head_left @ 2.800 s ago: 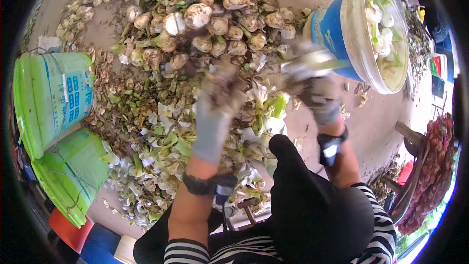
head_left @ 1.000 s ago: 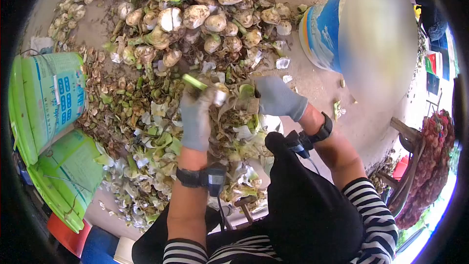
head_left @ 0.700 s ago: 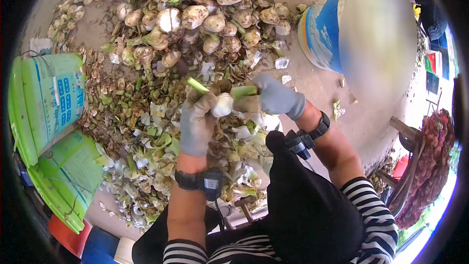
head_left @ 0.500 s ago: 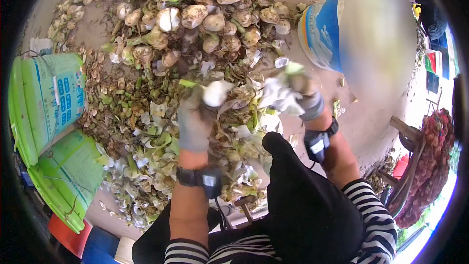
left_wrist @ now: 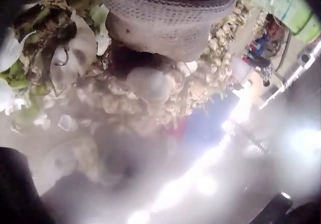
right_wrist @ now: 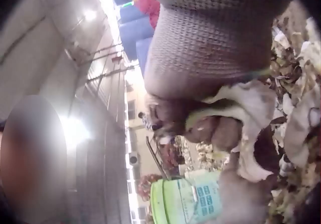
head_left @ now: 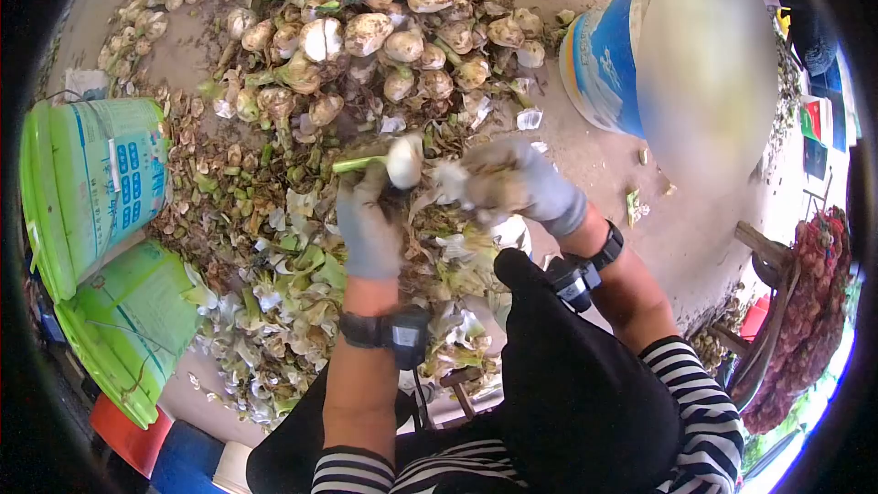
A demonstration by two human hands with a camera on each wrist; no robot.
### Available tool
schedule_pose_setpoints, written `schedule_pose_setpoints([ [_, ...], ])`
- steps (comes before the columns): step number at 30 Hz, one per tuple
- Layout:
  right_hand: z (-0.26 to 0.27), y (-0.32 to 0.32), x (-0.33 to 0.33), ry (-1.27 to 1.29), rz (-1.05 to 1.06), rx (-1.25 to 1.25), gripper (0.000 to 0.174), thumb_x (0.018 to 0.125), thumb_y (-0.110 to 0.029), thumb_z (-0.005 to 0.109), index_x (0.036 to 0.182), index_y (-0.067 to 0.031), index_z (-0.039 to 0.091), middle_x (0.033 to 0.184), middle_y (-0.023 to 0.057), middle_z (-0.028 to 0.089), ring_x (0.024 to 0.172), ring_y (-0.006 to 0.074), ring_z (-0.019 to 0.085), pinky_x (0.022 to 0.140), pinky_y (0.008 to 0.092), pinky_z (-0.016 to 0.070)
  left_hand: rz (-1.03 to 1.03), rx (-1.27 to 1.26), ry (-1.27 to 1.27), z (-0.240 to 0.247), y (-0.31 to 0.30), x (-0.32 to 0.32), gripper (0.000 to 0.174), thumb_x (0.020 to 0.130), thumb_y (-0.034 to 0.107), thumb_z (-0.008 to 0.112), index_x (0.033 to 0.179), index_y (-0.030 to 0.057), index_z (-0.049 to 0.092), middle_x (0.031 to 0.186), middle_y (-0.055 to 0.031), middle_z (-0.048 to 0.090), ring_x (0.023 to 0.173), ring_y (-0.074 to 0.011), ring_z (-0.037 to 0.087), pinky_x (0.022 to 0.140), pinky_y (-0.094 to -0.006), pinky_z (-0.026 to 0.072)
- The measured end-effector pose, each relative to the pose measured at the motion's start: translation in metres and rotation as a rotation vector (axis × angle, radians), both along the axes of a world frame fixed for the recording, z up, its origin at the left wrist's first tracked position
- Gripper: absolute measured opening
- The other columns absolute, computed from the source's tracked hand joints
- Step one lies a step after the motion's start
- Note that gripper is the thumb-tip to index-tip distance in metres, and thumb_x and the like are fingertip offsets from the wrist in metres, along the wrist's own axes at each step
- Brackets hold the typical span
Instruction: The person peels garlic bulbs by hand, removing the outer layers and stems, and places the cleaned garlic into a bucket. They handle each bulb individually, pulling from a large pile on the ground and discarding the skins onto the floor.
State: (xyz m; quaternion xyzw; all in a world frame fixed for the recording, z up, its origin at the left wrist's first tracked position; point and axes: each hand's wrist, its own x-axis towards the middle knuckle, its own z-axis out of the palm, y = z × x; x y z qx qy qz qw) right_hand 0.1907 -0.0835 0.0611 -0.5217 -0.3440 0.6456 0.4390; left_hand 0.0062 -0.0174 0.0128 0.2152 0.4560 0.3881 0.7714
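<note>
Grey knit gloves were on both hands. The left hand (head_left: 369, 220) was well left of the blue bucket (head_left: 599, 59), with its fingers wrapped round a peeled white bulb (head_left: 405, 160). The bulb was held up above the litter, and its green stalk (head_left: 358, 165) pointed away from the bucket. The right hand (head_left: 517, 187) lay between bulb and bucket, nearer the bulb, with its fingers curled and clamped on a ragged strip of husk (head_left: 453, 185). The husk's end was just beside the bulb; I could not tell whether it touched.

Only the head view gave the layout:
- A pile of unpeeled bulbs (head_left: 384, 27) sat left of the bucket, beyond the hands.
- A spread of peelings (head_left: 302, 293) lay under the left forearm, further from the bucket.
- A green bucket (head_left: 91, 183) stood far out on the side opposite the blue one.
- The blue bucket's mouth was blurred, so its contents were not readable.

The left wrist view added little. It showed the glove cuff (left_wrist: 168, 18) with a pale round blur beneath it, which was the bulb. Glare covered the lower half, so the grip could not be read there.

The right wrist view showed what the head view hid, the underside of the right hand. Soiled fingertips (right_wrist: 225, 131) were pinched on white-green husk. The green bucket also appeared there, low in the view.
</note>
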Motion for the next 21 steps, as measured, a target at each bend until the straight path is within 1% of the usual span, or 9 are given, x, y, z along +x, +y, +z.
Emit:
schedule_pose_setpoints([
  [3,-0.014,-0.009,0.019,0.121,-0.127,-0.036,0.021,0.079,-0.018,0.061,0.088,0.0006,0.064,0.076,0.0099,0.062,0.071,0.0175,0.061,0.066,0.0292,0.0487,0.018,-0.125,-0.117,0.008,0.006,-0.004,0.026,0.090,0.007,0.048,0.113,-0.0047,0.049,0.110,-0.0185,0.057,0.096,-0.0276,0.061,0.074,-0.0436,0.0585],
  [5,-0.009,0.003,0.016,-0.252,0.105,-0.048,0.028,0.079,-0.024,0.061,0.090,0.0013,0.064,0.087,0.0166,0.064,0.083,0.0257,0.062,0.073,0.0325,0.0476,-0.051,-0.010,-0.129,0.021,0.003,0.001,0.027,0.089,0.007,0.048,0.114,-0.0042,0.050,0.109,-0.0180,0.057,0.097,-0.0274,0.061,0.075,-0.0434,0.0582],
  [6,-0.034,-0.003,0.009,-0.498,0.020,0.195,0.033,0.081,-0.030,0.060,0.091,0.0015,0.064,0.085,0.0207,0.063,0.076,0.0312,0.062,0.067,0.0346,0.0479,-0.053,0.032,-0.094,0.017,-0.001,0.002,0.030,0.087,0.005,0.050,0.115,-0.0043,0.049,0.110,-0.0179,0.057,0.098,-0.0275,0.060,0.076,-0.0412,0.0577],
  [10,-0.015,0.009,-0.007,-0.586,-0.013,0.026,0.039,0.081,-0.037,0.060,0.091,0.0008,0.065,0.067,0.0219,0.059,0.061,0.0324,0.061,0.058,0.0375,0.0479,-0.089,-0.014,-0.099,0.024,-0.011,0.007,0.028,0.081,-0.001,0.053,0.108,-0.0028,0.051,0.112,-0.0164,0.057,0.100,-0.0265,0.059,0.083,-0.0401,0.0536],
  [13,-0.011,0.013,-0.007,-0.360,-0.002,0.009,0.037,0.081,-0.035,0.061,0.087,0.0006,0.067,0.066,0.0214,0.060,0.064,0.0335,0.062,0.060,0.0383,0.0487,-0.171,0.247,-0.011,-0.005,-0.014,-0.008,0.029,0.078,-0.002,0.049,0.107,-0.0025,0.052,0.114,-0.0170,0.056,0.105,-0.0292,0.057,0.088,-0.0469,0.0502],
  [14,-0.017,0.014,-0.003,-0.361,-0.004,0.011,0.037,0.081,-0.035,0.061,0.087,0.0006,0.067,0.066,0.0214,0.060,0.064,0.0335,0.062,0.060,0.0383,0.0487,0.032,-0.030,-0.408,-0.007,-0.017,-0.007,0.034,0.076,-0.001,0.045,0.110,-0.0033,0.053,0.116,-0.0191,0.055,0.108,-0.0331,0.054,0.091,-0.0526,0.0469],
  [17,-0.042,0.005,0.010,-0.693,-0.023,-0.188,0.034,0.081,-0.023,0.063,0.099,0.0057,0.062,0.076,0.0152,0.063,0.071,0.0183,0.060,0.066,0.0309,0.0476,-0.007,-0.125,-0.588,0.002,-0.011,-0.010,0.037,0.077,0.002,0.043,0.111,-0.0032,0.054,0.117,-0.0202,0.054,0.109,-0.0357,0.053,0.091,-0.0566,0.0452],
  [19,-0.043,-0.006,0.007,-0.795,-0.017,0.192,0.048,0.081,-0.025,0.060,0.120,0.0004,0.051,0.105,0.0255,0.060,0.095,0.0366,0.060,0.084,0.0355,0.0478,-0.040,-0.143,-0.596,0.013,-0.006,-0.003,0.037,0.077,0.002,0.048,0.113,-0.0030,0.054,0.117,-0.0181,0.055,0.110,-0.0320,0.053,0.091,-0.0502,0.0466],
  [21,-0.034,-0.002,-0.003,-0.188,0.034,0.167,0.058,0.077,-0.016,0.064,0.128,-0.0009,0.042,0.109,0.0167,0.060,0.099,0.0222,0.060,0.087,0.0335,0.0468,-0.194,0.114,-0.087,0.021,-0.009,0.012,0.040,0.077,0.002,0.055,0.116,-0.0036,0.053,0.119,-0.0161,0.054,0.112,-0.0267,0.053,0.093,-0.0410,0.0459],
])
